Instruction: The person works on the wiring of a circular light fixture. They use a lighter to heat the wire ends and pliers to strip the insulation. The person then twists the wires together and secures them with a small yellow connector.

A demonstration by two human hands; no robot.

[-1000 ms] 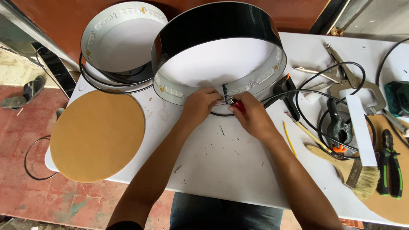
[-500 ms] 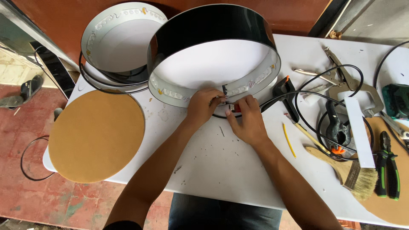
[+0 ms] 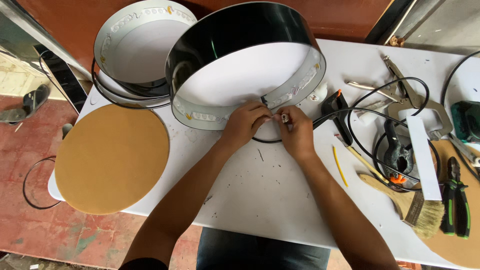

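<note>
A large round frame (image 3: 240, 30), black outside and white inside with a light strip along its inner wall, stands tilted on the white table (image 3: 260, 200). My left hand (image 3: 244, 122) and my right hand (image 3: 296, 131) meet at its near rim. Both pinch a small connector (image 3: 284, 118) on a thin black wire (image 3: 262, 141) that loops under the rim.
A second round frame (image 3: 135, 45) sits at the back left. A tan disc (image 3: 110, 157) lies at the left edge. To the right lie a black cable (image 3: 390, 100), locking pliers (image 3: 410, 95), a paintbrush (image 3: 405, 200), green-handled pliers (image 3: 456, 200) and a yellow stick (image 3: 340, 165).
The view has shifted slightly. My hands stay at the near rim, and my fingers have drawn closer together on the small connector.
</note>
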